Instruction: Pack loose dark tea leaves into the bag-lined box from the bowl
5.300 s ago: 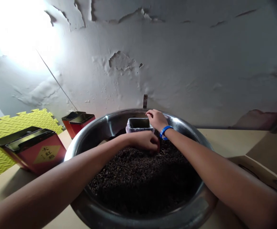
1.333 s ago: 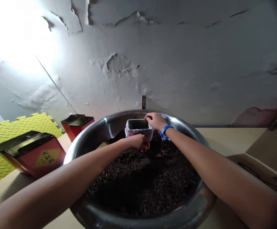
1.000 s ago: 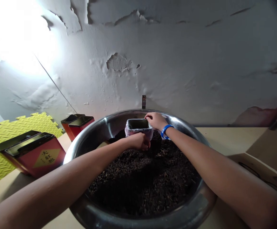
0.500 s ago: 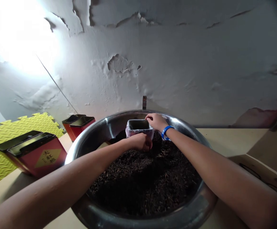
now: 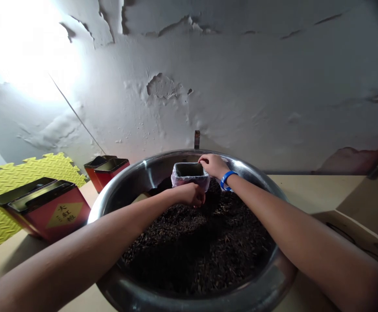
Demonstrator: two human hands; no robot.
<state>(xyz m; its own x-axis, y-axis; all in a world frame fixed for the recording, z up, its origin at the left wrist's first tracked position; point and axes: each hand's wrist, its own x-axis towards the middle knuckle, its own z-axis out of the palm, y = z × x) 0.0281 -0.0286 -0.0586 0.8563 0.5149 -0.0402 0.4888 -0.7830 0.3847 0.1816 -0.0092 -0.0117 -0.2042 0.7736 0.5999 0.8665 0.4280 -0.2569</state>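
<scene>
A rectangular tin stands upright in the wide steel basin, with a thin, clear plastic bag folded over its rim and down its outside. At the tin's back right corner, my right hand, with a blue wristband, pinches the bag's edge at the rim. My left hand is closed, just in front of the tin's near side and above the tea leaves. What its curled fingers hold, if anything, is hidden. Dark loose tea leaves fill the basin below both hands.
The steel basin rests on a pale wooden table against a peeling wall. Red tins and smaller red tins stand on the left, near a yellow foam mat. An open cardboard box lies at right.
My left hand has shifted very slightly left and its fingers have turned a little. My right hand stays at the tin's rim.
</scene>
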